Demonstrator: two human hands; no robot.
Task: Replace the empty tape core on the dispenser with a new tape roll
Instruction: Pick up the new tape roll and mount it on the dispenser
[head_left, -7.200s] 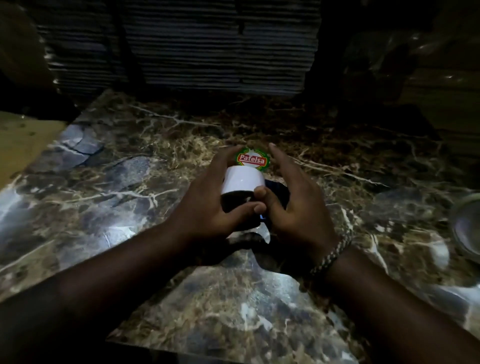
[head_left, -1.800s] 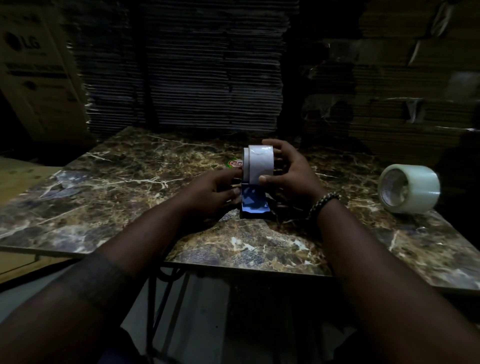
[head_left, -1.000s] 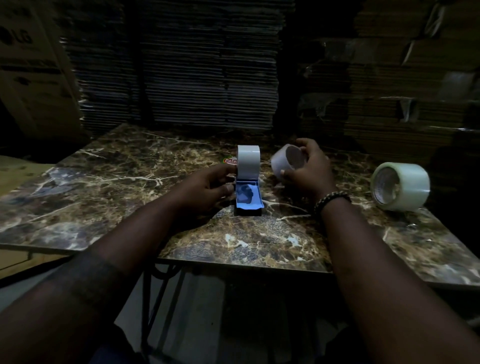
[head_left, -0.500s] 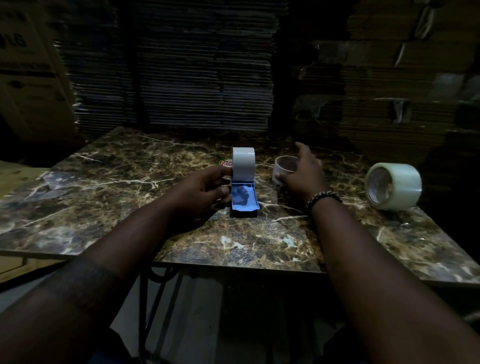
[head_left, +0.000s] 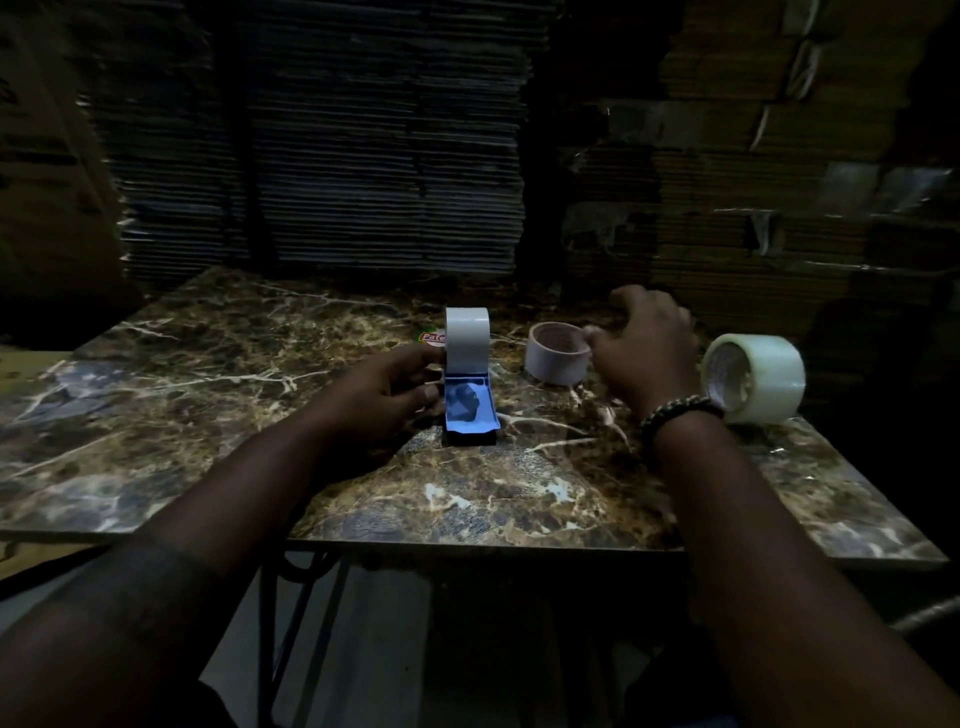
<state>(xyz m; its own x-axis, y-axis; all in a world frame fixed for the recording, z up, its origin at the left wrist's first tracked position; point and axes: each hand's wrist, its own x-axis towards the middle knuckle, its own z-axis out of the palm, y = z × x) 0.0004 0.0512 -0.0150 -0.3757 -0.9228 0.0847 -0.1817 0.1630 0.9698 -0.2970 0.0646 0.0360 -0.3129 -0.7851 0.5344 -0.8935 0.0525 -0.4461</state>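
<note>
A blue tape dispenser (head_left: 470, 410) stands near the middle of the marble table (head_left: 208, 395), with a white upright wheel (head_left: 467, 338) at its back end. My left hand (head_left: 384, 400) grips the dispenser's left side. The empty tape core (head_left: 553, 353) lies flat on the table just right of the dispenser. My right hand (head_left: 647, 356) hovers at the core's right rim with fingers spread; whether the thumb touches the rim is unclear. A full roll of clear tape (head_left: 753, 376) stands on its edge farther right, behind my right wrist.
A round red-and-green sticker (head_left: 431, 339) lies on the table behind the dispenser. Stacks of flattened cardboard (head_left: 363, 156) rise along the table's far edge and to the right. The near edge of the table is just below my forearms.
My right hand pulled the empty core off the dispenser, set it flat on the table to the right and loosened its hold. My left hand stayed on the dispenser.
</note>
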